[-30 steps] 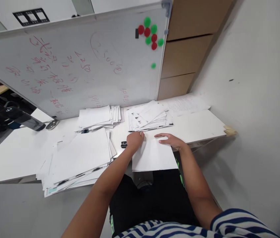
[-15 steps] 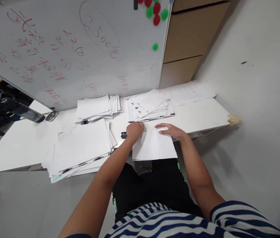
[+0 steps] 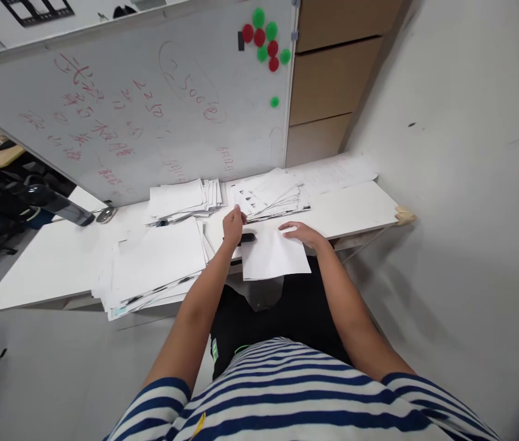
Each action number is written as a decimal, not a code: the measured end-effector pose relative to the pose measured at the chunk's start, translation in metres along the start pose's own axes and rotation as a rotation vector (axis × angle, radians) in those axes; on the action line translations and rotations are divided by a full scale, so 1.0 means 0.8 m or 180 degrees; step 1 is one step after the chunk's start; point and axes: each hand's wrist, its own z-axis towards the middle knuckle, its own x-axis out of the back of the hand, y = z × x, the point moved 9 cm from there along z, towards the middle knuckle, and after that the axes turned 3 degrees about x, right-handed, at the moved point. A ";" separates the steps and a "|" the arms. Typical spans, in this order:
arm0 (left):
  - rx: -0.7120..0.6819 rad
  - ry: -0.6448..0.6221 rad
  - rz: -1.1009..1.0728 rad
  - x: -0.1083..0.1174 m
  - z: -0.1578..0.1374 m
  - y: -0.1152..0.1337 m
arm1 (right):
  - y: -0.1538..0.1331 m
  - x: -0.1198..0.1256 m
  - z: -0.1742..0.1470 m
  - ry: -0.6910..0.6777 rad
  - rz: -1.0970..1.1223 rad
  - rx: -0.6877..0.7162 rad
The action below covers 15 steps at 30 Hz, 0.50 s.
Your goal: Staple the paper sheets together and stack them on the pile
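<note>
White paper, overhanging the surface, could be skewed if nudged by the loosely spread right hand; any grasp by the left hand cannot be told.

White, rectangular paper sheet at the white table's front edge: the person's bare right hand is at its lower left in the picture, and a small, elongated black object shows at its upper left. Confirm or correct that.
Wrong position: the head view shows the right hand at the upper right of the sheet. The black object does show at its upper left.
</note>
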 end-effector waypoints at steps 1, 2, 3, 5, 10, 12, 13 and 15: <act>-0.0093 0.0197 -0.0014 0.015 -0.007 -0.003 | 0.001 0.001 0.000 0.0085 0.0007 0.0011; -0.0196 0.0295 0.0124 0.025 -0.016 -0.007 | 0.002 0.002 0.001 0.0148 0.0048 0.0019; -0.0322 0.0259 0.0378 0.029 -0.025 -0.011 | 0.004 0.002 0.001 0.0197 0.0111 0.0018; -0.0604 -0.0121 0.1040 0.019 -0.042 -0.021 | 0.008 0.002 0.000 0.0247 0.0212 -0.0014; -0.0729 -0.0388 0.1708 -0.009 -0.059 -0.052 | -0.027 0.036 -0.029 0.0395 -0.0177 0.0088; -0.0699 -0.0075 0.1642 -0.011 -0.054 -0.058 | -0.065 0.059 -0.051 0.0584 -0.0327 0.0235; -0.0733 0.0077 0.1594 -0.012 -0.052 -0.059 | -0.086 0.065 -0.062 0.0626 -0.0338 0.0294; -0.0867 0.0338 0.1501 -0.013 -0.050 -0.060 | -0.129 0.062 -0.076 0.0516 -0.0348 0.0400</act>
